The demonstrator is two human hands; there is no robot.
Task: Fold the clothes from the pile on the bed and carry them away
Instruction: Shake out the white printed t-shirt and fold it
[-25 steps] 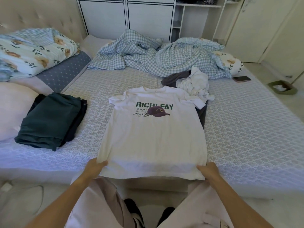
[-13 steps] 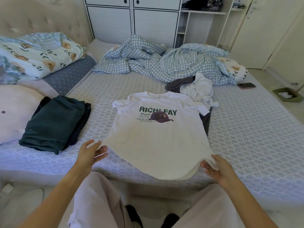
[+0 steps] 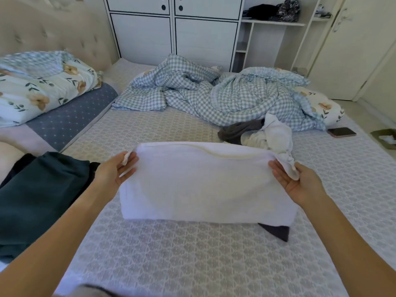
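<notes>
The white T-shirt (image 3: 205,181) lies on the bed (image 3: 192,258) doubled hem-to-shoulders, stretched between the left hand (image 3: 113,174) and the right hand (image 3: 300,183), each palm-up with thumb and fingers pinching a hem corner. To fold well, I judge both corners should land level on the shoulder line and be smoothed flat before letting go. No container is within reach; the dark green folded stack (image 3: 40,196) sits just outside the left hand, and the unfolded pile (image 3: 257,133) beyond the right.

No readable text, label or number anywhere in view.
</notes>
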